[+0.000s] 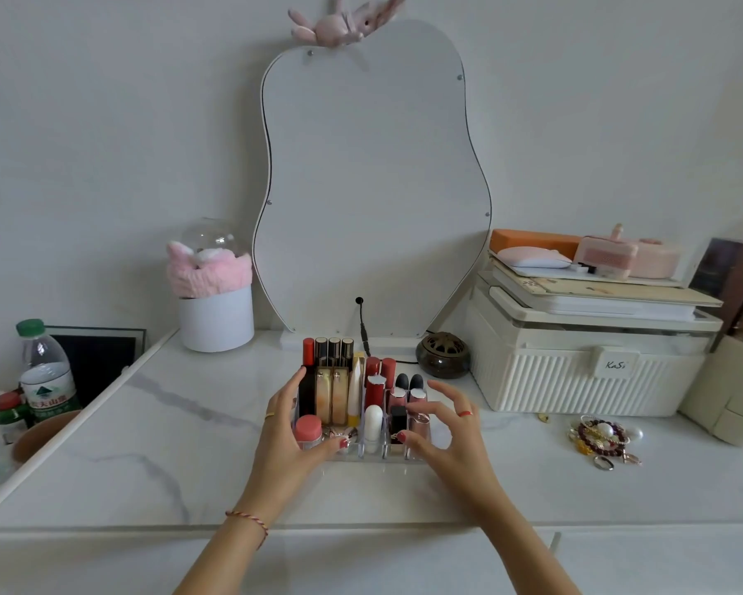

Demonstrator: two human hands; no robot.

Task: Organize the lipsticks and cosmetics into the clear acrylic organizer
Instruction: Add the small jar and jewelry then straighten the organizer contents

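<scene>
The clear acrylic organizer (361,458) stands mid-table in front of the mirror. Its slots hold several upright items: gold-capped tubes (333,397), red lipsticks (376,392), a white stick (373,418), a black lipstick (398,419) and a pink-lidded jar (309,429) at the front left. My left hand (288,431) lies against the organizer's left side with fairly straight fingers, its thumb at the front edge. My right hand (451,427) hovers at the organizer's right side, fingers spread and loosely curved, holding nothing. Its thumb tip is by the black lipstick.
A pear-shaped mirror (374,186) and its cable (363,328) stand behind. A dark incense burner (442,354) and a white ribbed box (576,371) sit at the right, with loose jewelry (601,440) in front. A white round box (215,319) and a water bottle (45,371) are at the left.
</scene>
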